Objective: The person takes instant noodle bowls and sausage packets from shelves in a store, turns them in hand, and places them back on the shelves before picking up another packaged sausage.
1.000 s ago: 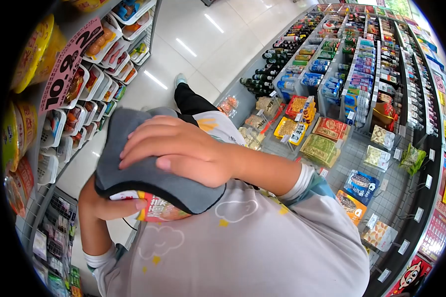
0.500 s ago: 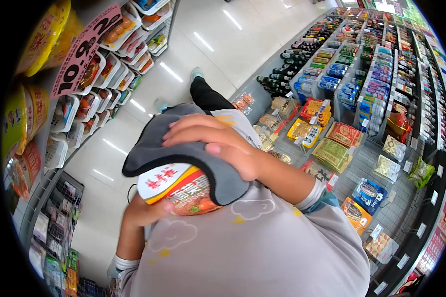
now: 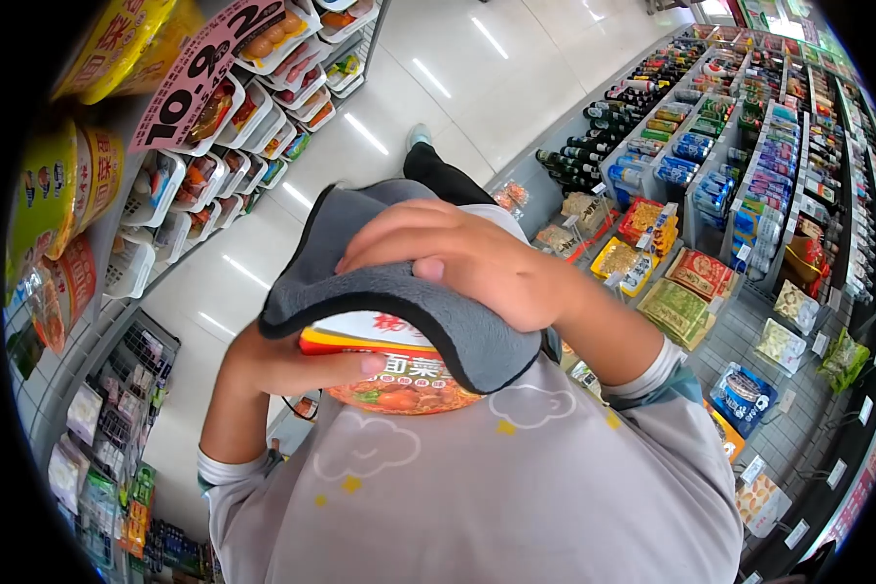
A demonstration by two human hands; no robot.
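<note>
In the head view a grey cloth (image 3: 333,234) with black edging drapes over a white, red and yellow instant noodle cup (image 3: 409,391) in front of my chest. My right hand (image 3: 467,255) presses the cloth against the top of the cup, its fingers curved over the fabric. From the left, my left hand (image 3: 287,364) grips the cup's side, with its thumb across the printed label. The cloth hides the cup's lid and the rest of the left fingers.
Yellow noodle cups (image 3: 54,195) and a pink price sign (image 3: 197,73) are close on the left. Behind them stand white baskets (image 3: 154,185) of packaged food. On the right, a shelf holds bottles, cans (image 3: 693,146) and packets (image 3: 674,313). Tiled floor (image 3: 438,58) lies between.
The cup has turned and tilted, and the cloth has shifted lower over its white part. My left thumb has moved up across the label. The whole view has shifted slightly.
</note>
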